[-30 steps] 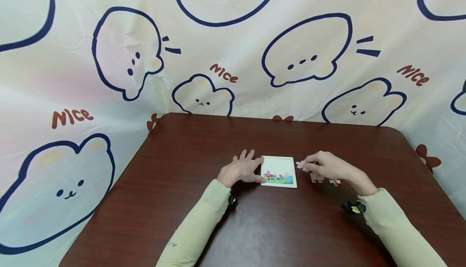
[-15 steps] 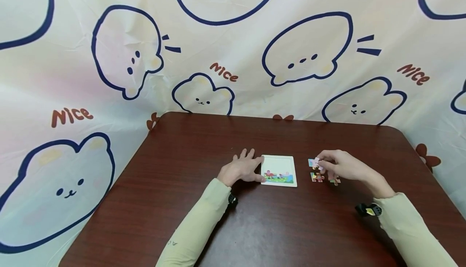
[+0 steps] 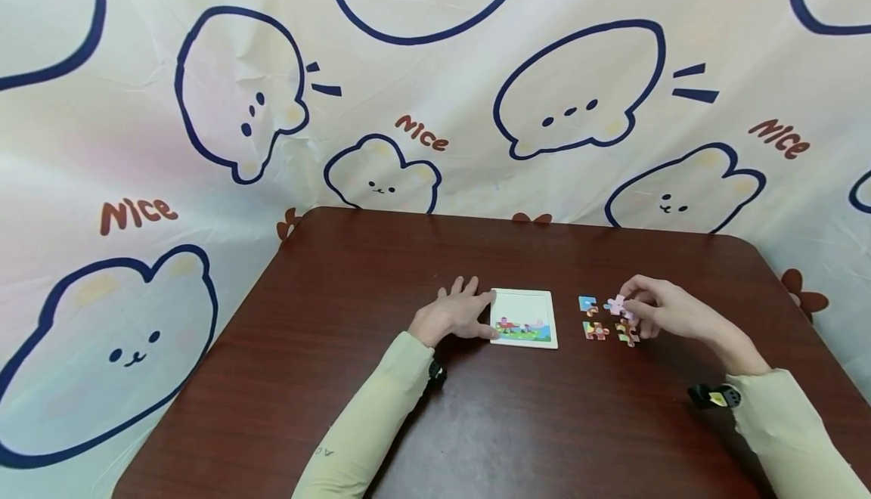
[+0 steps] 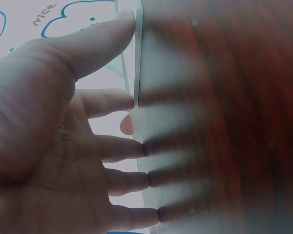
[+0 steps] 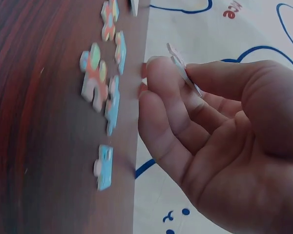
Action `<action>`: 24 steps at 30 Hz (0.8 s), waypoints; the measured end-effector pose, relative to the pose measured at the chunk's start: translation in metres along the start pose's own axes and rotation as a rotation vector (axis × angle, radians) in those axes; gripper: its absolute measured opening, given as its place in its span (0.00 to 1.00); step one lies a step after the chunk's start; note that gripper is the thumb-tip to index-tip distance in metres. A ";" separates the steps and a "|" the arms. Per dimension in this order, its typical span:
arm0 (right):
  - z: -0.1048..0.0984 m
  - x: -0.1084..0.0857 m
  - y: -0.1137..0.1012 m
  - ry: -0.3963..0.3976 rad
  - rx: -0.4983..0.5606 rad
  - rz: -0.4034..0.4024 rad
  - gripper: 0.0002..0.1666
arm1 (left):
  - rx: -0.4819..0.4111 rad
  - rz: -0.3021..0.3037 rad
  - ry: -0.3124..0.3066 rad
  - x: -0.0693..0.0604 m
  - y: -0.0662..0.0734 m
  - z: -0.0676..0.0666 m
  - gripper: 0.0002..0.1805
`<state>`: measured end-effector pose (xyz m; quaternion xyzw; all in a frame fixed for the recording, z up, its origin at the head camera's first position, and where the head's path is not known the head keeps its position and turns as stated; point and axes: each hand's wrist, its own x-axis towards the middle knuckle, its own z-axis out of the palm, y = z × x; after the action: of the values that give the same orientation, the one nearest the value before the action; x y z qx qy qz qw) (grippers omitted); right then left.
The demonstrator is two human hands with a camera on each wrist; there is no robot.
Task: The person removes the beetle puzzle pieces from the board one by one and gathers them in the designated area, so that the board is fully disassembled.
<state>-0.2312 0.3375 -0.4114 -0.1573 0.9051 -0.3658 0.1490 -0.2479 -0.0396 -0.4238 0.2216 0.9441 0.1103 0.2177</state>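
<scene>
A big pale cloth [image 3: 469, 98] with bears drawn on it hangs behind the brown bench [image 3: 476, 431] and at its sides. The bench top looks smooth, so we think a small bump could make light things slip. Two long, pale sleeves [image 3: 367, 423] reach in from our side. The left hand [image 3: 454, 317] has its fingers spread apart, and its thumb and first finger touch the left edge of the white tray [image 3: 522, 303]. The right hand [image 3: 670, 308] is bent in over the bench, to the right of the tray, with its thumb and a finger pinching. The tray lies flat, bare at the far part, with a strip of bright picture [image 3: 522, 330] along the near part. If the left hand pushes too hard sideways, the tray could slide right and hit the loose bits. Those are a blue piece [image 3: 587, 303], an orange piece [image 3: 596, 330] and a green and brown piece [image 3: 627, 333], all near each other; we cannot tell if any touch. The right hand's low fingers could brush them and mix them up. Last is the little pink piece [image 3: 617, 305], clamped by the thumb and finger; it is thin and held tilted, so a loose pinch could drop it
</scene>
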 end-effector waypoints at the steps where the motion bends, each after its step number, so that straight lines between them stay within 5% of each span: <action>1: -0.001 -0.001 0.002 -0.001 0.001 0.012 0.14 | 0.001 0.000 -0.001 0.000 0.000 0.000 0.43; 24: -0.021 -0.017 0.021 -0.138 -0.102 0.093 0.16 | 0.012 -0.007 -0.009 0.001 0.000 0.000 0.44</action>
<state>-0.2279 0.3712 -0.4092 -0.1474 0.9165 -0.3001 0.2198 -0.2487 -0.0387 -0.4245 0.2199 0.9446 0.1027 0.2209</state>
